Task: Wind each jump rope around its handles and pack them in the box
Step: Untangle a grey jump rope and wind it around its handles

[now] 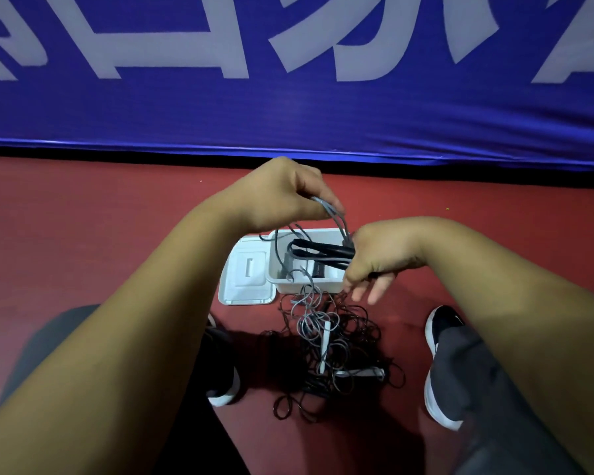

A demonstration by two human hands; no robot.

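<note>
One grey rope (336, 217) in left hand (282, 193), black handles (319, 252) in right hand (381, 255).

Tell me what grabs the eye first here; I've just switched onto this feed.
Two hands meet mid-frame above the white box: the left hand pinches grey rope, and the right hand holds black handles. Below, a tangle of ropes sprawls on the red floor between the shoes. A blue banner fills the top.
</note>
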